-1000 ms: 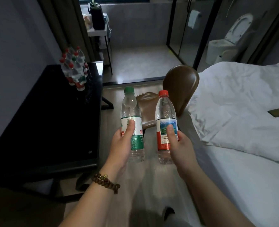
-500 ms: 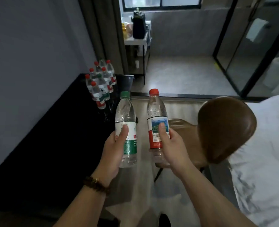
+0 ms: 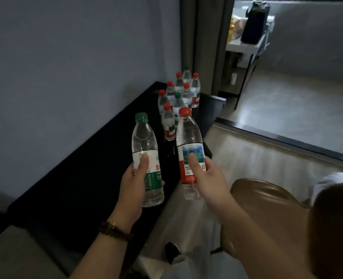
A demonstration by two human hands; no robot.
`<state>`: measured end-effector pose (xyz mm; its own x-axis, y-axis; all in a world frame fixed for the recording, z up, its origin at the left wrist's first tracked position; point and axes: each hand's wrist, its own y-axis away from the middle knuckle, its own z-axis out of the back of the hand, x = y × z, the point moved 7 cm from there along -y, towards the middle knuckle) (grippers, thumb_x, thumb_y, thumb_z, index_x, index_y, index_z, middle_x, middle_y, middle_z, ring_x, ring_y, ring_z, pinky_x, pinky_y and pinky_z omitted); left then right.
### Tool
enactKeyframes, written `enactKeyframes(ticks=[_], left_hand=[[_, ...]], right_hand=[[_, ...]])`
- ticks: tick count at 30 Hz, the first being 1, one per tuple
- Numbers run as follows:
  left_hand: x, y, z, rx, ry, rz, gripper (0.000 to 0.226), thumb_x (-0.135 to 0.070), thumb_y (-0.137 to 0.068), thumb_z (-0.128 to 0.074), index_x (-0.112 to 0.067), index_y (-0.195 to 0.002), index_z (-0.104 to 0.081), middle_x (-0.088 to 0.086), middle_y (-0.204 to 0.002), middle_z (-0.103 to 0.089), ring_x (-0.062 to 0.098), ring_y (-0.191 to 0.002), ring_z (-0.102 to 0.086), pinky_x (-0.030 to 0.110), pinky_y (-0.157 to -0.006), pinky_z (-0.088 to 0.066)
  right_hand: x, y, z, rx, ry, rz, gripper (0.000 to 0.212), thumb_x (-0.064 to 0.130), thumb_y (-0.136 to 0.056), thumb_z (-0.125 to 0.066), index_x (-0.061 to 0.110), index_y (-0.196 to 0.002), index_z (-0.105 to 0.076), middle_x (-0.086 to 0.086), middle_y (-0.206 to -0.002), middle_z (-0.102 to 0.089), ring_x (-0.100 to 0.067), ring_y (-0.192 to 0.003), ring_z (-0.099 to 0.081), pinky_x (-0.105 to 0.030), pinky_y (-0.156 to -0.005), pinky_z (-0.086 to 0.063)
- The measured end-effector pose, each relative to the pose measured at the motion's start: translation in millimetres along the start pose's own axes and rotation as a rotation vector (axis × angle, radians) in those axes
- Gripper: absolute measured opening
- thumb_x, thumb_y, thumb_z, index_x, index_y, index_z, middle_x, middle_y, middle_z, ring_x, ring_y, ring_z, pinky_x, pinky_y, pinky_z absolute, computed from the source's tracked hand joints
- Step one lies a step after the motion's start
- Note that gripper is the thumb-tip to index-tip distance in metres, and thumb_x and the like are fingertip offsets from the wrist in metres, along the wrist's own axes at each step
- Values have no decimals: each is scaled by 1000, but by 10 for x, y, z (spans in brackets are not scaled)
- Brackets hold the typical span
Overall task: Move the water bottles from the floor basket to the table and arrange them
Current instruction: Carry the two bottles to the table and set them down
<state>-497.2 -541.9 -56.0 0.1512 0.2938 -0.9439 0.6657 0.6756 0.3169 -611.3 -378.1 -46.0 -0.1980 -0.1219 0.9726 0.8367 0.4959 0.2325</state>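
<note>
Gripping clear green-capped bottle (image 3: pixel 144 141) and red-capped bottle (image 3: pixel 188 135).

a brown leather chair (image 3: pixel 257 198) fills the lower right; just beyond the chair lies pale wood floor (image 3: pixel 257 158), ended by a black sill strip (image 3: pixel 287 141); past the strip, farther from the chair, is grey tiled floor (image 3: pixel 297 101); well beyond the chair stands a white shelf stand (image 3: pixel 245 45) with a dark bag (image 3: pixel 255 23) on top; a grey curtain (image 3: pixel 206 43) hangs far beyond the chair, to its left; white bedding (image 3: pixel 331 178) shows just behind the chair
</note>
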Motion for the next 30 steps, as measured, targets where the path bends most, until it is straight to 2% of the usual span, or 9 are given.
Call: enactKeyframes(ticks=[3, 5, 11, 13, 15, 18, 22, 24, 30], left_hand=[[-86, -396, 74, -24, 54, 5, 64, -69, -78, -60, -17, -115, -66, 15, -97, -77, 35, -81, -75, 43, -67, -60], [-174, -636, 138, -42, 73, 4, 66, -70, -78, -61, -16, -115, -66, 16, -97, -76, 35, -80, -75, 42, -67, -59], [-419, -1207, 466, -122, 125, -27, 58, -67, -83, -59, -19, -116, -67, 13, -96, -77, 33, -81, -75, 45, -70, -61], [-433, -1265, 589, -159, 137, -26, 62, -69, -80, -59, -20, -116, -66, 11, -96, -77, 32, -82, -75, 45, -70, -60], [-417, -1315, 797, -230, 163, -22, 65, -70, -75, -60, -22, -118, -65, 8, -98, -77, 31, -84, -76, 45, -71, -61], [-355, -1338, 1091, -338, 179, -8, 62, -64, -73, -68, -26, -122, -66, 6, -107, -76, 26, -95, -76, 42, -78, -61], [-327, -1289, 1439, -501, 164, 3, 29, -43, -88, -73, -31, -114, -69, 0, -105, -77, 21, -98, -75, 40, -81, -60], [-362, -1260, 1561, -578, 133, -11, 20, -37, -90, -73, -32, -109, -71, -3, -102, -78, 19, -96, -75, 42, -83, -61], [-444, -1251, 1610, -783, 17, -26, 26, -33, -85, -80, -28, -109, -71, -4, -99, -78, 15, -91, -76, 40, -81, -61]], right_hand=[[57, -415, -237, 56, -30, -48, 31, 48, -94, -68, 20, -107, -71, -9, -95, -78, -31, -89, -77, -52, -83, -63], [114, -658, -401, 109, -49, -79, 41, 51, -87, -74, 18, -110, -70, -14, -99, -78, -39, -92, -75, -61, -85, -60], [191, -1310, -921, 261, -24, -133, 79, 57, -57, -93, 22, -121, -64, -9, -109, -77, -32, -100, -76, -59, -94, -58], [138, -1448, -1070, 300, -6, -160, 89, 51, -49, -99, 22, -124, -62, -8, -113, -76, -31, -103, -75, -58, -97, -56], [97, -1594, -1276, 373, 18, -171, 86, 38, -52, -97, 20, -127, -60, -9, -115, -75, -30, -106, -74, -58, -100, -54], [102, -1779, -1568, 464, 75, -162, 86, 33, -56, -96, 24, -131, -57, -3, -118, -74, -24, -109, -73, -53, -101, -55], [173, -1931, -1958, 578, 174, -102, 74, 38, -63, -91, 31, -128, -57, 3, -117, -73, -17, -109, -72, -47, -97, -57], [213, -2050, -2123, 640, 208, -70, 62, 29, -70, -91, 28, -123, -60, 1, -113, -74, -19, -106, -73, -49, -96, -58], [426, -2576, -2458, 802, 417, 56, 60, 18, -70, -93, 26, -120, -62, 5, -112, -73, -12, -104, -72, -44, -95, -59]])
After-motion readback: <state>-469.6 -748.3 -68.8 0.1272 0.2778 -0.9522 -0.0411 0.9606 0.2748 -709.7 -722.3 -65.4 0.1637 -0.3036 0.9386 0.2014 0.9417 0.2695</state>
